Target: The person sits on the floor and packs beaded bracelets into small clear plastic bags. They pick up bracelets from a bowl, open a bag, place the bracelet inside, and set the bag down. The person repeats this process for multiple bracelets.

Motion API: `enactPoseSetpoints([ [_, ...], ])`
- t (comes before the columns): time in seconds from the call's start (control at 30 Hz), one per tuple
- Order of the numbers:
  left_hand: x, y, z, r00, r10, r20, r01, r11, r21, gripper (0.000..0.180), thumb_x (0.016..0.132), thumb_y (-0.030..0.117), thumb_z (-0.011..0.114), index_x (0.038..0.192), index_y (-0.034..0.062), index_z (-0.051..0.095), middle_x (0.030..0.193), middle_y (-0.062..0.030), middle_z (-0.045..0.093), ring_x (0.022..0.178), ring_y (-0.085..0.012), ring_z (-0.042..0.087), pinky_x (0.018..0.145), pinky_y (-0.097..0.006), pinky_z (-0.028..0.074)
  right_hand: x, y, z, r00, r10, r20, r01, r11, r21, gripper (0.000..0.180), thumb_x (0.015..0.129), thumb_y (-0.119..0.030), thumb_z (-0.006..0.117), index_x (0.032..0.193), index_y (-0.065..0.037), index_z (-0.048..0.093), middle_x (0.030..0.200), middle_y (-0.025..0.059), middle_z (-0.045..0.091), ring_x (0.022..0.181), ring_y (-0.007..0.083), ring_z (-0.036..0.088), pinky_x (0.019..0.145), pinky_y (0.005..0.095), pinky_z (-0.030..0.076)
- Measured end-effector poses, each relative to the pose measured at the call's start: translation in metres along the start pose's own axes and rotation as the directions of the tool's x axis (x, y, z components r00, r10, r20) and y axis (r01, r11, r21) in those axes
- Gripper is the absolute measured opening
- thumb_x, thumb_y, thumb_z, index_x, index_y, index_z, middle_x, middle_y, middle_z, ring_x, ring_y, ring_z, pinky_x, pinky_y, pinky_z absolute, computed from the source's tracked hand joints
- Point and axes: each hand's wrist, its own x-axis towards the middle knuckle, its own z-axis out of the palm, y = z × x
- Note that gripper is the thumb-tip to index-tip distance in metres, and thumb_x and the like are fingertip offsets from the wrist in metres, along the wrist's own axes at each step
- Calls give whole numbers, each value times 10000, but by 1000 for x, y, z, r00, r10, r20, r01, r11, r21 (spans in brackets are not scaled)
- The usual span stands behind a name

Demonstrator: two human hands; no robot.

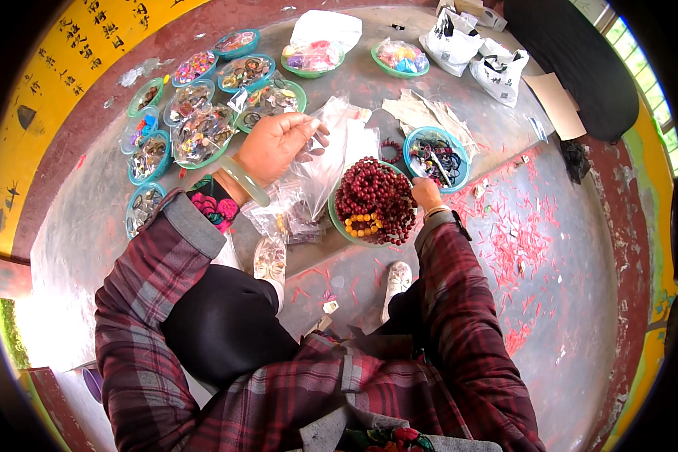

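My left hand (pixel 280 148), a pale green bangle at its wrist, is raised over a heap of clear plastic bags (pixel 303 197). Its fingers are curled inward; whether they grip a bag or something small is not plain. Between my feet and the bags stands a green bowl (pixel 334 214) heaped with dark red bead strands (pixel 371 193); a yellow bead bracelet (pixel 363 224) lies on top. My right hand (pixel 428 194) is at this bowl's right side, fingers closed and touching the outermost red beads. What sits between those fingertips is hidden.
Beside my right hand is a blue bowl (pixel 465 167) of dark cords with a pen-like tool. Several bowls of small bagged trinkets (pixel 202 134) crowd the left. White carrier bags (pixel 500 75) and cardboard (pixel 556 105) lie far right. Red scraps (pixel 516 248) litter the floor.
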Motion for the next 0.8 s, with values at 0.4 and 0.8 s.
enactPoseSetpoints([
  [0.4,2,-3,-2,1000,0,17,0,1000,-23,288,952,231,440,1026,-12,576,907,-54,614,856,-129,602,731,-258,491,-9,-9,0,969,-229,93,220,971,98,280,729,-49,427,953,-11,591,909,254,601,890,401,576,791,450,448],
  [0.8,-3,1,-1,940,-183,286,254,939,-231,316,945,229,446,1084,-36,548,982,-122,620,924,-179,611,838,-322,489,-63,-164,-186,971,-238,13,10,95,995,614,776,-327,656,1235,35,471,1255,141,504,1132,220,486,971,310,350],
])
